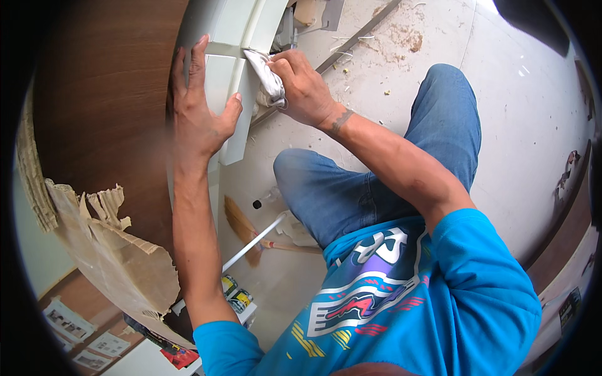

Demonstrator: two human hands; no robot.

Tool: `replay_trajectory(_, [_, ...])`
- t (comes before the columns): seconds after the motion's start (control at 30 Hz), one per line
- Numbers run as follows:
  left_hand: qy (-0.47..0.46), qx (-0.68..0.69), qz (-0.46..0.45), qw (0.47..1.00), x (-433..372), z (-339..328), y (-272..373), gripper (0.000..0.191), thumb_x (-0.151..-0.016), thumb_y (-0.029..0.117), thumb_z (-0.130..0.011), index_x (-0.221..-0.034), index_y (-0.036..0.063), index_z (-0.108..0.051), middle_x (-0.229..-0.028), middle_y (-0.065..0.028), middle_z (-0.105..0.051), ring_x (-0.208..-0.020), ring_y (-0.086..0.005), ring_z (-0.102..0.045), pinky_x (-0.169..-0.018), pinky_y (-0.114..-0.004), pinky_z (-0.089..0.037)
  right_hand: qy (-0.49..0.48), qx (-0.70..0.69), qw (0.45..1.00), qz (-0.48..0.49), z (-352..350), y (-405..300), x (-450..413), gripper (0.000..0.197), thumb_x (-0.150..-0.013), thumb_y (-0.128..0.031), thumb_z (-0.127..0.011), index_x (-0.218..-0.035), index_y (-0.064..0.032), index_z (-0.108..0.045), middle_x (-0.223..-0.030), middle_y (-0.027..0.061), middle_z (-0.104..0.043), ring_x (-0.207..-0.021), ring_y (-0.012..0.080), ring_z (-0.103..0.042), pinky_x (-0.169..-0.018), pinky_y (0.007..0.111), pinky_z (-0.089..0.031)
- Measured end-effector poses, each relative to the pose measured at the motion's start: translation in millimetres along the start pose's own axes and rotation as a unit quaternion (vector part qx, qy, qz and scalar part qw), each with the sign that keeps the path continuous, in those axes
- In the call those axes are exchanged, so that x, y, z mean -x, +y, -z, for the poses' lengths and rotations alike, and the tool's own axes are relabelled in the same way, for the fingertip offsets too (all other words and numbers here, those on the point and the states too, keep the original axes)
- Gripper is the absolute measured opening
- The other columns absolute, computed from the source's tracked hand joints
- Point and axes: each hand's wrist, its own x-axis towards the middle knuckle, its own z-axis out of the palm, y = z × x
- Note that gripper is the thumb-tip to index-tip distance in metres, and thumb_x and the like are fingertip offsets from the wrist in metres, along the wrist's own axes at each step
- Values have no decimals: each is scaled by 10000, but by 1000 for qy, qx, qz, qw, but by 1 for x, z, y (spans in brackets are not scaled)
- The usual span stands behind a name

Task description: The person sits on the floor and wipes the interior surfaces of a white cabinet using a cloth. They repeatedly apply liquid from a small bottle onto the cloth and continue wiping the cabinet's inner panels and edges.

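My left hand (200,110) rests on white-painted cabinetwork (220,77) with its fingers and thumb spread, holding nothing. In my right hand (303,89) is a bunched white cloth (268,77). The cloth touches the outer edge of the white piece, by a groove between two raised panels. Part of the cloth is hidden inside my fingers. Beyond the left hand rises a large brown wooden surface (103,84).
Torn cardboard (122,254) hangs at the lower left. A straw broom (244,232), a white pole (254,242), a bottle (268,197) and cans (240,301) lie low beside my knees. A dark strip (357,37) and debris (414,40) are on the pale floor (508,141).
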Motion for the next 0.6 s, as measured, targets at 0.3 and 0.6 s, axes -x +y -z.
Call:
replay_trajectory(0.3, [3, 3, -4, 1000, 1, 1, 0, 1037, -818, 165, -832, -1730, 157, -338, -1664, -182, -502, -1550, -483, -400, -1296, -563, -336, -85, 51, 988, -121, 17, 19, 60, 373, -828, -60, -768, -1156, -23, -595, -1081, 192, -573, -1040, 406, -621, -897, 474, -572])
replay_trajectory(0.6, [2, -4, 1, 1000, 1, -3, -1, 1057, -813, 175, -845, -1736, 183, -328, -1668, -185, -496, -1547, -487, -399, -1296, -570, -333, -11, 1, 1000, -19, 0, -8, 2, 376, -824, -38, -759, -1148, -24, -570, -1097, 174, -575, -1037, 386, -619, -877, 452, -589])
